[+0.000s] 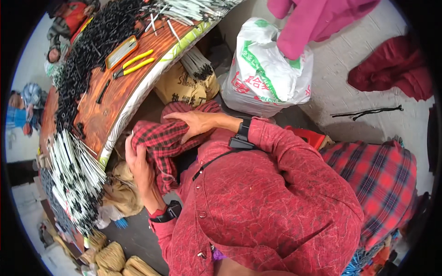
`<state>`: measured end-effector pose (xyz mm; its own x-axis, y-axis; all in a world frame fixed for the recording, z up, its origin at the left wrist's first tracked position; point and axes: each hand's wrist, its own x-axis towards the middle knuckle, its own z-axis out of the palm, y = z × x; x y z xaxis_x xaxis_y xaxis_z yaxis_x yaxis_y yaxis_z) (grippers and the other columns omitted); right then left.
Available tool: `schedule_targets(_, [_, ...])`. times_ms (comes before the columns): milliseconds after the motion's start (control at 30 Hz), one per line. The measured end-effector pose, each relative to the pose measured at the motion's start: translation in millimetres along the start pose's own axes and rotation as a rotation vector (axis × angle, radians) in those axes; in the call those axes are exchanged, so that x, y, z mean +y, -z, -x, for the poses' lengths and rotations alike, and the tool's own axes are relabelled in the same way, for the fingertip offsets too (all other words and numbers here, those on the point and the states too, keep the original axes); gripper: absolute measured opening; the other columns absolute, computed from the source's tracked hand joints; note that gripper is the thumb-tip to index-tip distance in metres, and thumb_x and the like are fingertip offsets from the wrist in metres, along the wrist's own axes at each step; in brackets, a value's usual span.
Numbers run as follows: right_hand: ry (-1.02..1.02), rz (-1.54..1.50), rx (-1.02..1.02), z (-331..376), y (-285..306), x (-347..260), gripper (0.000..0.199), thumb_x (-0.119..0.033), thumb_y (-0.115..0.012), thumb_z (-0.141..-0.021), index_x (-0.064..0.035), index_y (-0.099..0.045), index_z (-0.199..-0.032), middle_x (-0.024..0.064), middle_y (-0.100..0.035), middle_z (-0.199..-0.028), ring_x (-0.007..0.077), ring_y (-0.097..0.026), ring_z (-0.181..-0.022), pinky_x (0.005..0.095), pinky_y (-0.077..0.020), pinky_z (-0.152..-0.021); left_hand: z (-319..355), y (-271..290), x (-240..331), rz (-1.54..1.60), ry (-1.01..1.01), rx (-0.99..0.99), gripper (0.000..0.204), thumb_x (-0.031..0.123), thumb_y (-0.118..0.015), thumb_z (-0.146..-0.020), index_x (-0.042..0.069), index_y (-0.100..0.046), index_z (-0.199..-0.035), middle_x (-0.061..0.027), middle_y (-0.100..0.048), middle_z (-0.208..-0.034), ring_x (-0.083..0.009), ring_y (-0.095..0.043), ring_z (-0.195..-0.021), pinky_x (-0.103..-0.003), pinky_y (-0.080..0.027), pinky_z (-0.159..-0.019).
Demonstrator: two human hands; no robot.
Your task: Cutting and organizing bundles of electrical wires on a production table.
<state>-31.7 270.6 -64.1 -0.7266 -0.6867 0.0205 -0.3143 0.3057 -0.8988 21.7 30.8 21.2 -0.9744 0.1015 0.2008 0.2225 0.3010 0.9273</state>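
Observation:
A red-and-black checked cloth (pixel 159 138) covers my lap below the table edge. My left hand (pixel 137 161) is closed at the cloth's left side, its fingers partly hidden behind the fold. Across the upper part of the cloth lies my right hand (pixel 198 122), thumb and fingers spread apart. Black bands with dark devices sit on both wrists. On the wooden table (pixel 131 85) just ahead are yellow-handled pliers (pixel 133 63), a small orange-rimmed tray (pixel 121 52) and a short black rod (pixel 103 91).
Black pieces (pixel 99 39) are heaped along the table, with bundles of white black-tipped sticks (pixel 76 179) at the near left. A stuffed white bag (pixel 262 76) and a tan sack (pixel 179 85) stand ahead. Dark red cloth (pixel 391 69) lies at right. Other people (pixel 69 23) sit beyond.

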Motion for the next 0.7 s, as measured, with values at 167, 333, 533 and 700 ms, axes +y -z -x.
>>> schedule_targets(167, [0.192, -0.486, 0.204, 42.3, 55.2, -21.5, 0.053, -0.017, -0.079, -0.082, -0.0005, -0.061, -0.128, 0.0062, -0.071, -0.119, 0.0133, -0.063, -0.104, 0.0330, -0.0505, -0.096, -42.5, -82.9, 56.9, 0.643, -0.038, -0.229, 0.042, -0.002, -0.050, -0.091, -0.003, -0.051, -0.133, -0.0100, -0.058, -0.127, -0.0182, -0.056, -0.118, -0.034, -0.042, -0.106])
schedule_targets(333, [-0.230, 0.016, 0.863, 260.8, 74.7, 98.6, 0.039, -0.013, -0.056, -0.094, -0.0005, -0.058, -0.131, 0.0103, -0.066, -0.125, 0.0258, -0.062, -0.116, 0.0406, -0.0502, -0.097, -46.5, -117.1, 124.2, 0.751, -0.211, -0.575, 0.039, 0.008, -0.065, -0.093, -0.002, -0.054, -0.129, -0.0108, -0.056, -0.131, -0.0193, -0.055, -0.121, -0.034, -0.043, -0.104])
schedule_targets(533, [0.036, -0.575, 1.841, 265.9, 144.4, -9.6, 0.051, -0.025, -0.071, -0.087, 0.0034, -0.059, -0.127, 0.0086, -0.068, -0.119, 0.0241, -0.066, -0.100, 0.0390, -0.0531, -0.085, -41.1, -79.5, 88.5, 0.442, -0.117, -0.841, 0.021, 0.010, -0.064, -0.096, 0.000, -0.064, -0.115, -0.0081, -0.066, -0.107, -0.0166, -0.063, -0.100, -0.030, -0.049, -0.090])
schedule_targets(700, [-0.537, 0.421, 1.258, 256.8, 188.2, 70.7, 0.048, -0.031, -0.076, -0.078, 0.0001, -0.068, -0.114, 0.0176, -0.072, -0.107, 0.0321, -0.068, -0.102, 0.0446, -0.0524, -0.087, -22.9, -97.5, 52.6, 0.422, 0.175, -0.818, 0.022, 0.017, -0.065, -0.098, 0.000, -0.065, -0.113, -0.0044, -0.067, -0.103, -0.0116, -0.062, -0.098, -0.028, -0.049, -0.089])
